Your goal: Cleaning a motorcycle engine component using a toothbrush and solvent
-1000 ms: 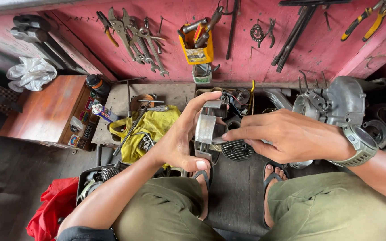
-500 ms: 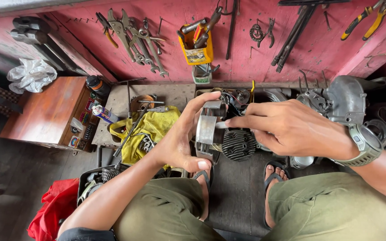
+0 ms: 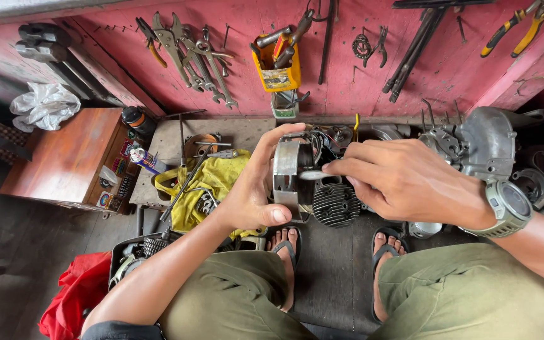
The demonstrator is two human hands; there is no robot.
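Clamping a grey metal drum [image 3: 286,178] in my left hand [image 3: 251,192], I have the thumb low on its near edge and the fingers curled over the top; this grip is closed on it. My right hand [image 3: 404,182] comes in from the right, fingertips [image 3: 334,167] pinched together on a small silvery piece [image 3: 313,175] at the drum's open face, so that grip is closed too. A grey watch [image 3: 505,208] sits on that wrist. Just below the drum, touching or nearly so, stands a dark finned cylinder [image 3: 336,204]. All of it is held over the floor [image 3: 322,277] between my knees, above my feet in sandals [image 3: 284,249]. Left of my hand a yellow rag [image 3: 215,179] lies with a spanner on it, near a spray can [image 3: 147,160] by the corner of a brown wooden box [image 3: 64,157]. To the right sits a grey engine casing [image 3: 483,141]. On the red wall [image 3: 373,69] behind hang pliers [image 3: 177,44] and a yellow tub [image 3: 277,69] of tools. A red cloth [image 3: 73,296] lies at the floor's near left.
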